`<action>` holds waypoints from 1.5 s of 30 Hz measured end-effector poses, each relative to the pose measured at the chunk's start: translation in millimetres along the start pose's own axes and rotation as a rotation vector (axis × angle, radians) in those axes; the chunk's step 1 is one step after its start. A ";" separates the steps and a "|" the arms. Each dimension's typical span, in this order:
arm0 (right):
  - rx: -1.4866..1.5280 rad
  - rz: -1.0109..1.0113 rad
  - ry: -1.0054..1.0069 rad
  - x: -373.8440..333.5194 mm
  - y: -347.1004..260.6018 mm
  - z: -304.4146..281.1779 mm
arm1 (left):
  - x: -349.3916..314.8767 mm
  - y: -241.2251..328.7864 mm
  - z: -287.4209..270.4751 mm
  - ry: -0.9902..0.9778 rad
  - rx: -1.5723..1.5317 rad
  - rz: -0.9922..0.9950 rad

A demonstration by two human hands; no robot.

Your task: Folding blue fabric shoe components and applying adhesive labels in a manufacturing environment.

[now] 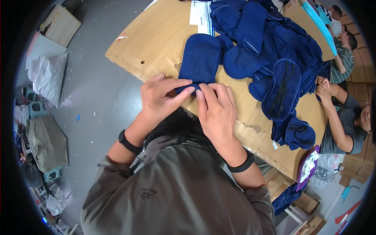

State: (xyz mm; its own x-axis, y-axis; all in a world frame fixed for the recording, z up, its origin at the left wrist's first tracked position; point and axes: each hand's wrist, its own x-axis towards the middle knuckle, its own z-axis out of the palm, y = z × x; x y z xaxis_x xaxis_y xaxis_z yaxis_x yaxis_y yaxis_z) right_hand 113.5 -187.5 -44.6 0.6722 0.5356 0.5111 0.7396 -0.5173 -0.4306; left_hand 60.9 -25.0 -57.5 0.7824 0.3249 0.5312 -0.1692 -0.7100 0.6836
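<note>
A navy-blue knitted piece, flat with a rounded far end (200,56), lies at the near edge of the wooden table (147,35). Its near end is folded or rolled between my hands. My left hand (161,98) pinches that edge between thumb and forefinger. Close beside it, my right hand (217,111) grips the same edge, with its fingertips bent over the fabric. A large heap of similar navy knitted pieces (250,31) lies to the right and beyond. One oval piece (281,90) with a dark strap shows on the heap's near side.
A purple tray (307,168) with white slips stands at the table's right corner. A cardboard box with a light-blue edge (319,29) is at the far right. Another person's hands (323,89) work beside the heap. White sacks (49,76) and stools (36,109) are at the left.
</note>
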 end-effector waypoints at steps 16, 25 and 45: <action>0.204 0.308 0.163 1.4 -1.8 4.8 | 10.8 -5.3 -16.3 -0.153 -0.092 0.114; 0.043 0.395 0.197 3.7 -2.5 8.3 | -9.3 6.5 15.5 0.109 -0.020 -0.003; 0.300 0.486 0.020 21.5 11.5 -0.4 | -8.9 -6.6 16.2 0.127 -0.073 0.229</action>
State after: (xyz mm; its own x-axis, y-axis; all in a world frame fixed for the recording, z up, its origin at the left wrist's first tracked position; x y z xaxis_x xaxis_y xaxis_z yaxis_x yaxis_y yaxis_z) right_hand 136.4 -182.1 -38.2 0.9388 0.2693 0.2147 0.3251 -0.4872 -0.8105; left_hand 64.7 -33.3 -74.9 0.6383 0.2399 0.7314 -0.3794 -0.7287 0.5701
